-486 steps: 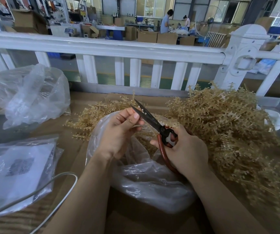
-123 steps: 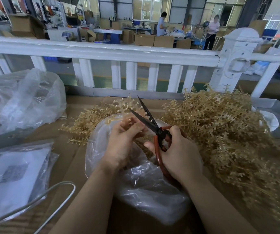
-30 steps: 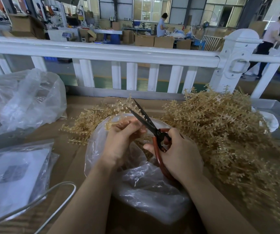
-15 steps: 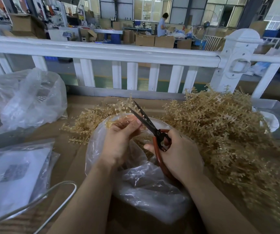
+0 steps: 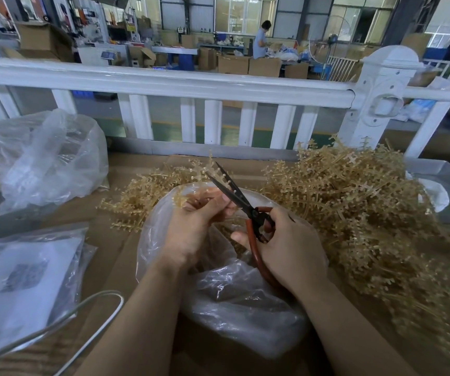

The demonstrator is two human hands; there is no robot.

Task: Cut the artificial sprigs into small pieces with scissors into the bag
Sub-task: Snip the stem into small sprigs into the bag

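My left hand [image 5: 191, 229] pinches a tan artificial sprig [image 5: 205, 169] that sticks up above the open mouth of a clear plastic bag [image 5: 234, 294]. In my right hand [image 5: 289, 251] I grip red-handled scissors [image 5: 245, 207], and their dark blades are parted around the sprig's stem, right beside my left fingertips. A big heap of uncut tan sprigs [image 5: 359, 213] lies to the right of the bag. A smaller heap [image 5: 142, 199] lies behind it on the left. Cut pieces show dimly inside the bag.
A white railing [image 5: 164, 82] runs along the far edge of the cardboard-covered table [image 5: 115, 240]. An inflated clear bag [image 5: 39, 158] sits at the left, a flat bagged sheet [image 5: 20, 280] and a white cable [image 5: 55, 327] at the near left. People work far behind.
The sprig now stands higher above my left fingers than half a second ago. The scissors stay parted at the stem. My hands have hardly shifted.
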